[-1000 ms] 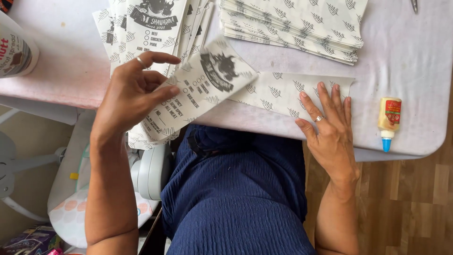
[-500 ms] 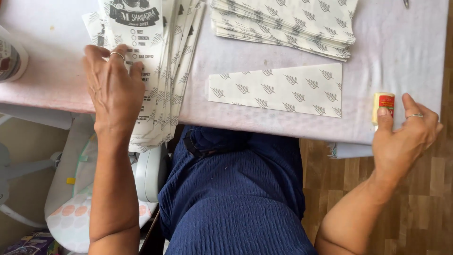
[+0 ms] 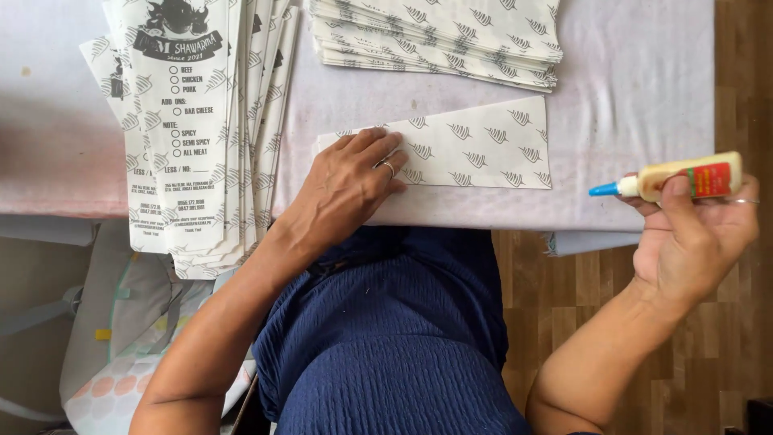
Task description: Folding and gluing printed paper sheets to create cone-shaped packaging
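My left hand (image 3: 352,184) lies flat on the left end of a single patterned paper sheet (image 3: 475,147), pressing it against the white table (image 3: 628,97). My right hand (image 3: 699,232) holds a small glue bottle (image 3: 680,179) sideways off the table's right edge, its blue tip pointing left toward the sheet. A fanned stack of printed paper bags (image 3: 189,129) lies to the left of my left hand and hangs over the table's front edge.
Another stack of patterned paper sheets (image 3: 439,32) lies at the back of the table. Wooden floor (image 3: 580,290) shows below the table on the right. A padded seat with a pastel cover (image 3: 121,338) sits at the lower left.
My left hand left the bag stack and moved right onto the single sheet. My right hand picked the glue bottle up from the table and turned it sideways.
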